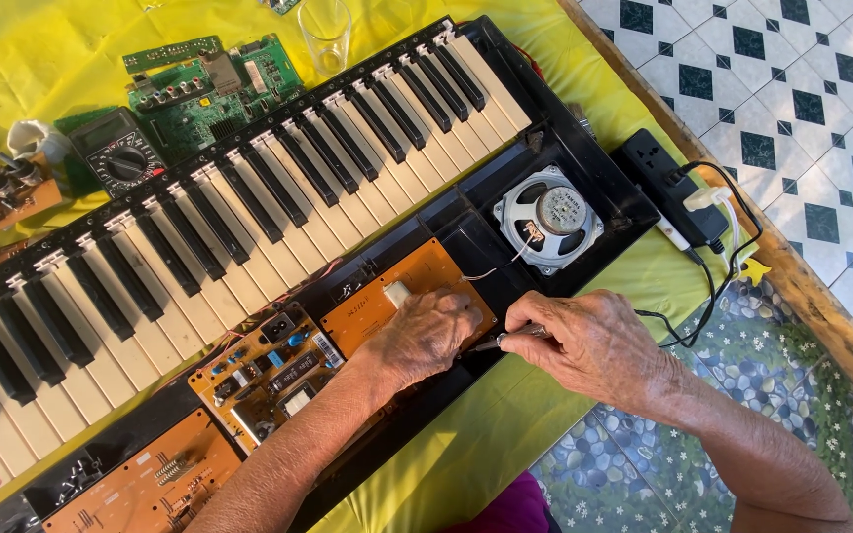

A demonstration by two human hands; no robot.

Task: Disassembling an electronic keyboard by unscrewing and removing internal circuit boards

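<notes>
Beside the round grey speaker [548, 219], toward the near edge of the opened keyboard [249, 197]: right hand [589, 345] pinching a thin metal tool [491, 342], tip aimed at the orange circuit board [402, 291]. Left hand [425, 336] lying knuckles-up on that same board, fingers curled loosely, pressing it flat rather than grasping anything (fingertips hidden, so contact under them cannot be told).

Best done, by the look of it, with the board kept pinned and steady, tool held shallow and moved in short strokes, clear of the thin wires running toward the speaker.

Left of the speaker along the open case: a second board [269, 375] crowded with small parts, bearing a small white striped label near its right edge, then another orange board [130, 484]. Beyond the keys from the speaker: a green circuit board [209, 89], a dark multimeter [116, 153], a clear glass [326, 35]. Right of the speaker: a black power strip [668, 188] with a white plug, on yellow cloth [32, 49].
</notes>
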